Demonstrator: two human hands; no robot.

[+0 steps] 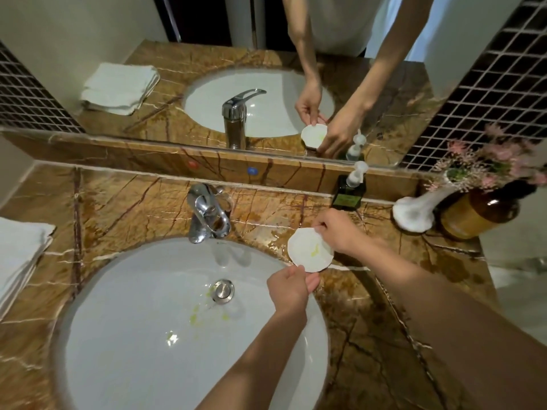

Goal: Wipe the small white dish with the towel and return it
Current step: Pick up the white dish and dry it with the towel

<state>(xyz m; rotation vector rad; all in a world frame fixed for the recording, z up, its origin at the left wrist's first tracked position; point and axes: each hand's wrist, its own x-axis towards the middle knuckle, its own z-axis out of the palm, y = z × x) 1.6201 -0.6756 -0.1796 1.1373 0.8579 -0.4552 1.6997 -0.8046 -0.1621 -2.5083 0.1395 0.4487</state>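
- Left hand [291,287] grips the near rim of the small white dish [307,251]; right hand [337,230] grips its far-right rim.
- Dish: held above the desk [370,335], just right of the sink [142,321]; yellowish smear inside.
- Sink: yellowish residue near the drain [223,290].
- Folded towels [17,255]: far left on the desk.

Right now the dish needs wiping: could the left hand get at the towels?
Probably yes, once it lets go. The left hand is pinching the dish together with the right hand. The towels lie stacked across the sink, with nothing standing in between.
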